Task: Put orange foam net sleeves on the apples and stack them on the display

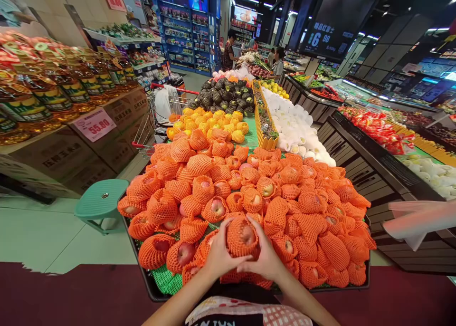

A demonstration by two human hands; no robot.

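Note:
An apple in an orange foam net [242, 236] is cupped between both my hands, just above the front of the pile. My left hand [220, 250] wraps its left side and my right hand [265, 254] its right side, with the thumbs close together below it. Part of the apple's reddish skin shows through the net's opening. Around and beneath my hands lie many more net-wrapped apples [217, 207], heaped on a dark-rimmed display stand [151, 290]. Green netting [167, 279] lines its front left corner.
Behind the apples are yellow net-wrapped fruit [206, 122], dark-netted fruit [226, 95] and white-wrapped fruit [292, 121]. A green stool [101, 198] and a shopping cart [146, 131] stand left. A roll of plastic bags [420, 219] juts in from the right. Other people [230, 50] are farther back.

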